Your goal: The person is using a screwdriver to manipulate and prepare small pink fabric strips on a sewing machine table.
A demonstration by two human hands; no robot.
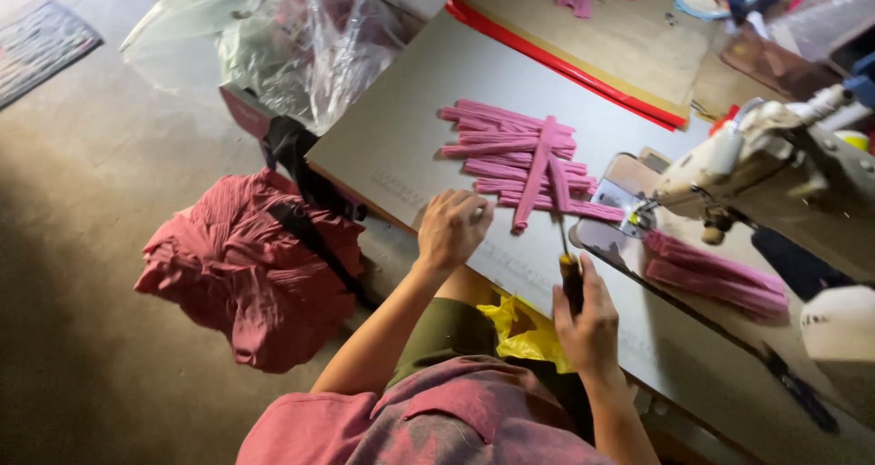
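Pink fabric is what both hands are working with. The left hand (453, 229) is resting curled on the grey counter (401, 146), its fingers bent under and pinching the near end of a long pink strip (535, 178) that is running away from it, up across the pile. The right hand (588, 324) is closed around the dark handle of a thin tool (567, 264), whose slim metal tip is pointing up toward the lower end of another strip; whether the tip is touching the cloth cannot be told.

Just beyond both hands, a stack of pink strips (506, 146) is lying crosswise on the counter, near the left hand and a little above the right one. To the right of the stack, the sewing machine (775, 160) is standing, with its foot area beside the strip ends. A second bundle of pink strips (715, 273) is lying under the machine's arm, to the right of the right hand and apart from it.

A yellow plastic bag (524, 333) is showing between the person's forearms at the counter's edge. On the floor to the left, a heap of pink cloth (246, 264) is sitting, and above it a clear plastic bag (283, 36) is leaning by the counter's corner. A red band (556, 59) is running along the far counter edge.
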